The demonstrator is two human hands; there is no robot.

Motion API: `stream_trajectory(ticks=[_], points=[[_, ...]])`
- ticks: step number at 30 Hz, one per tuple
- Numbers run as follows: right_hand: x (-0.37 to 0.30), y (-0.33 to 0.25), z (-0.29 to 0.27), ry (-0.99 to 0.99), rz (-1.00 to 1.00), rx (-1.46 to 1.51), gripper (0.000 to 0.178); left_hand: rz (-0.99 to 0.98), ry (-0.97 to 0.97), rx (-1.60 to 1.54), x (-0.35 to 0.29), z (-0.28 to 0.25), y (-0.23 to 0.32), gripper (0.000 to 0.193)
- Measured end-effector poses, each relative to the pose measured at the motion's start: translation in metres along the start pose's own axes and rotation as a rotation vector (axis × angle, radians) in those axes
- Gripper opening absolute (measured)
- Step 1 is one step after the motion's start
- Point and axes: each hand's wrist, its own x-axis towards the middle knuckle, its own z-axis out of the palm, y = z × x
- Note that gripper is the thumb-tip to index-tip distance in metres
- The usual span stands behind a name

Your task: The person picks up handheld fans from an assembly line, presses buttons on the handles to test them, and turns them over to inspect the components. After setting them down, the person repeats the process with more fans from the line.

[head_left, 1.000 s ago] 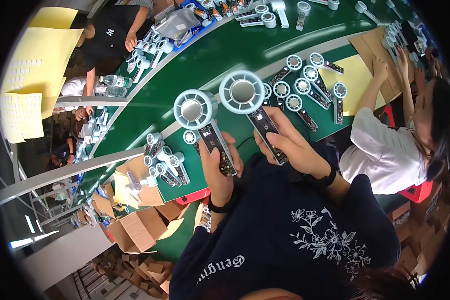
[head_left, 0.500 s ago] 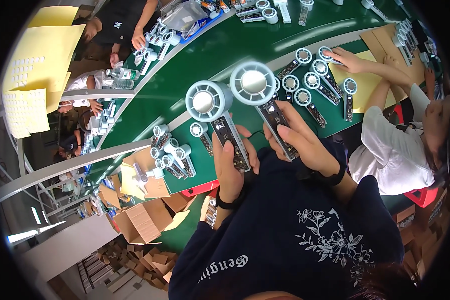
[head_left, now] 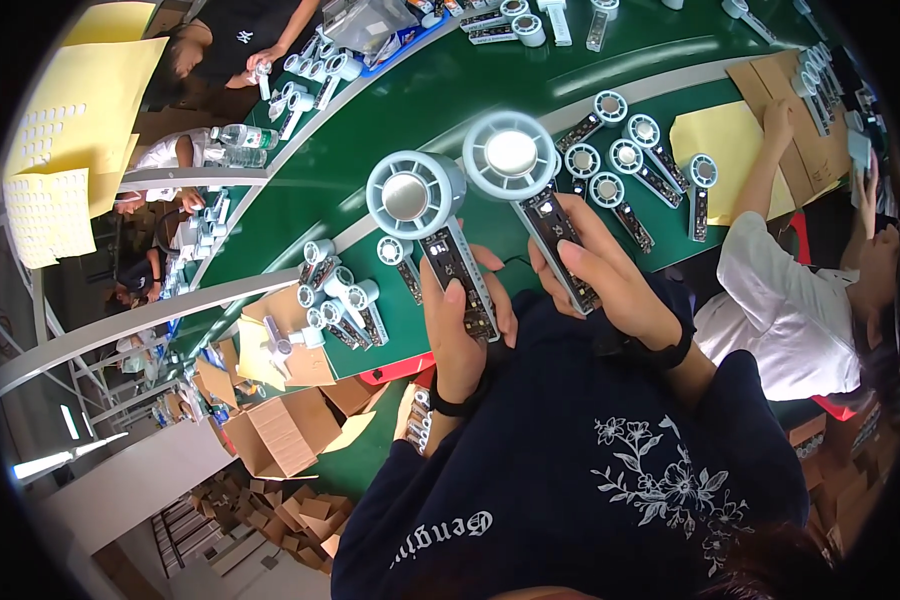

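Note:
My left hand (head_left: 455, 335) is closed round the handle of a pale blue handheld fan (head_left: 407, 198), with the thumb on its bare dark circuit board. A second handheld fan (head_left: 510, 155) of the same kind is in my right hand (head_left: 610, 285), fingers wrapped round its handle and thumb at the board's edge. Both fans are held up side by side over the table, round heads away from me, with small white lights showing on their boards. Another open-handled fan (head_left: 395, 252) lies on the table just beyond my left hand.
Several fans (head_left: 625, 155) lie on the green table (head_left: 530, 95) to the right, and a cluster (head_left: 340, 305) lies to the left. A co-worker (head_left: 785, 300) sits at the right beside a yellow sheet (head_left: 720, 140). An open cardboard box (head_left: 285, 435) stands at lower left.
The co-worker's hand on the right has drawn back from the fans, and the one under it is gone from that spot. My hands and both fans have hardly moved.

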Motion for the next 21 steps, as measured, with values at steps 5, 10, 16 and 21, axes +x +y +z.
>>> stream_trajectory(ticks=[5,10,16,21], points=[[0.0002,-0.0007,-0.0003,0.004,0.0,-0.012,0.049,0.011,-0.002,-0.002,-0.0005,0.0008,-0.0014,0.057],[0.0,-0.0001,-0.0025,0.0,0.0,-0.012,0.049,0.004,0.017,0.0,-0.001,0.002,-0.0026,0.056],[-0.0003,-0.0006,-0.0032,-0.001,0.002,-0.009,0.048,-0.008,0.041,0.055,-0.0012,0.0035,-0.0034,0.055],[0.0006,-0.0007,-0.0034,0.006,0.001,-0.014,0.047,-0.009,0.092,0.169,-0.0011,0.0067,-0.0034,0.054]])
